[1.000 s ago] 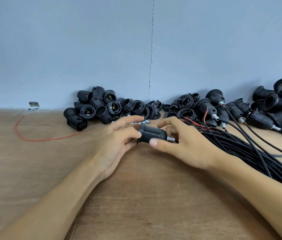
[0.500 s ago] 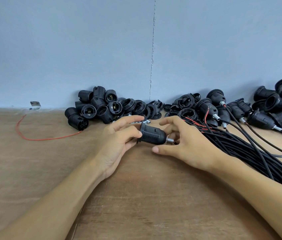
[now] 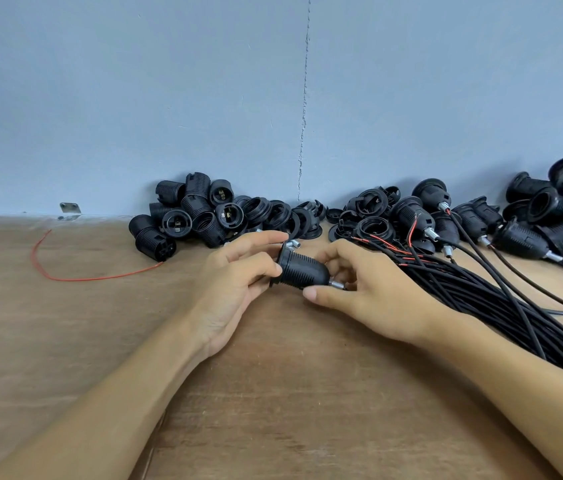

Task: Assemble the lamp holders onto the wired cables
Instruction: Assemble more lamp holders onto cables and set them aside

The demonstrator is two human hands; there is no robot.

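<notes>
Black lamp holder [image 3: 302, 270] is mid-frame over the table [image 3: 273, 410], lying sideways: wide rim twd 10 o'clock, metal nipple [image 3: 337, 284] twd 4. L hand [image 3: 235, 282] is at its 9 o'clock, fingers curled round the rim end. R hand [image 3: 370, 296] is at 3, thumb & fingers clamped on the narrow end by the nipple. Cable bundle [image 3: 481, 299] runs off twd 4 o'clock, past the R wrist. Loose holder parts [image 3: 204, 216] are piled at 11 by the wall [image 3: 134, 98], wired holders [image 3: 532, 237] at 2. Red wire [image 3: 65, 271] lies at 9, well apart.
</notes>
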